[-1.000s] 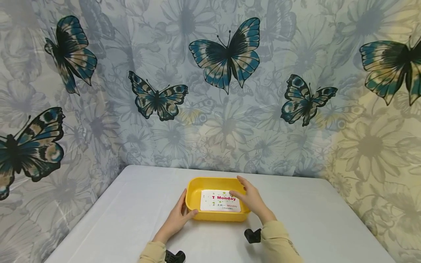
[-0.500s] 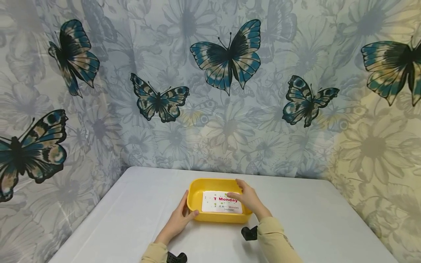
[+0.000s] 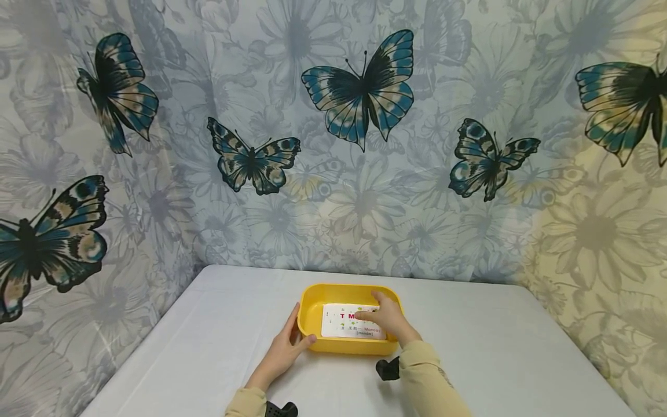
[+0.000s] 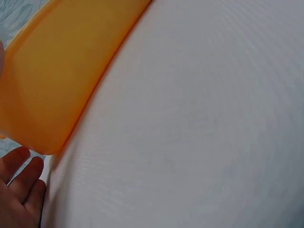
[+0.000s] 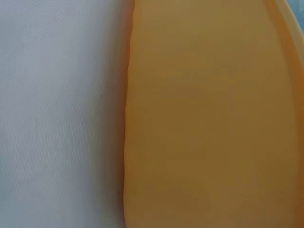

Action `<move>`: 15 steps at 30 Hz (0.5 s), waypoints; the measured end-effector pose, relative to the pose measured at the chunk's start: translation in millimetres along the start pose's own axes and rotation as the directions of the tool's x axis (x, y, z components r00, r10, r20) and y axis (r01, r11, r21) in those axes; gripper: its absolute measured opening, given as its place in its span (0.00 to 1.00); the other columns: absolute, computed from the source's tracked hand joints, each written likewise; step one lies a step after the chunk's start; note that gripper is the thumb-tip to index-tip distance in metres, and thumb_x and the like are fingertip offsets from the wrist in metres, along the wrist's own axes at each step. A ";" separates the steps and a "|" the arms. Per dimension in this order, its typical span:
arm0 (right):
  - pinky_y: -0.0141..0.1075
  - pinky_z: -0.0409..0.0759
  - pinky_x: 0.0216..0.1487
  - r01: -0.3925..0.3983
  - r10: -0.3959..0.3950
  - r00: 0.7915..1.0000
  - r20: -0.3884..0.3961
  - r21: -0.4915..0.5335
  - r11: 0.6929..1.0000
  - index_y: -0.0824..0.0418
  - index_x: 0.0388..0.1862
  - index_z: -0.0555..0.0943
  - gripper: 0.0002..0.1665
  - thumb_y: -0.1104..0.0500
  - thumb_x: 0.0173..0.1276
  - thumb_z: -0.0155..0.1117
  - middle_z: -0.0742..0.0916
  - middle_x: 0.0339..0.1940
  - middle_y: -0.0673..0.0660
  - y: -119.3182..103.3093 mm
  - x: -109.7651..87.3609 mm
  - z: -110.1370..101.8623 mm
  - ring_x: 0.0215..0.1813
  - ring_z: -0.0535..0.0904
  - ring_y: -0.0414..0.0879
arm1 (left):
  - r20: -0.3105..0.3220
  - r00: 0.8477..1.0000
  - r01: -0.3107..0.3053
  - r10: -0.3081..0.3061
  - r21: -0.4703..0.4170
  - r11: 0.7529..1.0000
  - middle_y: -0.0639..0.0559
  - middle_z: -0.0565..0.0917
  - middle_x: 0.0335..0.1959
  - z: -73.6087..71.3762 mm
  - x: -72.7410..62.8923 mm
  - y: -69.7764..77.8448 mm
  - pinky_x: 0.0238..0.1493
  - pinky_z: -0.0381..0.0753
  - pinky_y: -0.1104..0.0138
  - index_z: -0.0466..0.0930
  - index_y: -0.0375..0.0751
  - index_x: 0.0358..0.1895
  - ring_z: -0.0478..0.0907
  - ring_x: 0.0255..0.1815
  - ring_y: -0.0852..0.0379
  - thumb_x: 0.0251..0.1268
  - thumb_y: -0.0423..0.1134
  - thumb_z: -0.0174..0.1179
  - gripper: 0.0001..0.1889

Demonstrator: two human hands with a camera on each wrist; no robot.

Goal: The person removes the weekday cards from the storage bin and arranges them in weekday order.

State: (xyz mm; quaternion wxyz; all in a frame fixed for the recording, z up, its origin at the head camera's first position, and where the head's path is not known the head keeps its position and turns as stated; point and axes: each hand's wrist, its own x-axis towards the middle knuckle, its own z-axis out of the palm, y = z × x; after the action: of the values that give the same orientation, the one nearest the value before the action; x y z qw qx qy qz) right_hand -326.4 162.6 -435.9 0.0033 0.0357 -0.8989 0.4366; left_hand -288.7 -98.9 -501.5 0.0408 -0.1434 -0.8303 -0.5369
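Above the yellow tray, head view, a right hand, thumb and forefinger apart, partly covers the card inside; a loosely spread left hand rests against the tray's left end. Keeping the tray still, fingertips light, should help. Half a second ago, more lettering showed. Left wrist: fingers beside the tray's corner. Right wrist: tray wall, hand unseen.

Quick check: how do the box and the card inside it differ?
Colour: the box is plain yellow, the card white with printed words. Shape: the box has raised walls; the card looks flat. Size: the box is larger, the card small enough to lie inside. Both look roughly rectangular.
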 end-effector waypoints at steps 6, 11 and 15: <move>0.54 0.65 0.59 -0.055 0.055 0.998 0.008 -0.018 0.998 0.75 0.67 0.59 0.52 0.51 0.53 0.73 0.66 0.65 0.73 2.3 4.5 4.3 0.58 0.70 0.63 | -0.009 1.000 0.005 -0.005 -0.005 1.000 0.47 0.55 0.71 -0.2 1.1 -1.8 0.65 0.55 0.56 0.42 0.59 0.74 0.55 0.69 0.49 0.60 0.50 0.62 0.44; 0.54 0.67 0.58 -0.100 0.101 0.995 0.003 -0.059 0.993 0.79 0.64 0.60 0.50 0.52 0.54 0.73 0.70 0.61 0.75 4.1 9.3 5.7 0.55 0.72 0.63 | -0.009 1.000 -0.003 0.003 -0.013 1.000 0.45 0.56 0.71 0.0 1.1 -2.1 0.65 0.56 0.55 0.42 0.58 0.74 0.56 0.68 0.47 0.60 0.49 0.62 0.44; 0.53 0.68 0.57 -0.129 0.129 0.992 -0.011 -0.080 0.988 0.81 0.62 0.62 0.48 0.52 0.54 0.73 0.73 0.57 0.75 4.2 11.9 6.6 0.54 0.73 0.63 | -0.006 1.000 -0.006 0.006 -0.018 1.000 0.44 0.58 0.70 -0.3 0.8 -3.1 0.65 0.56 0.55 0.42 0.59 0.74 0.57 0.68 0.47 0.60 0.49 0.61 0.44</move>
State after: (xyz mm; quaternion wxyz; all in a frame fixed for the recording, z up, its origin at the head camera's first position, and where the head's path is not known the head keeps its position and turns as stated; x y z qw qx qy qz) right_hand -338.3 159.3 -442.8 -0.0209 -0.0239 -0.9163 0.3993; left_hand -290.4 -100.3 -503.9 0.0434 -0.1448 -0.8249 -0.5447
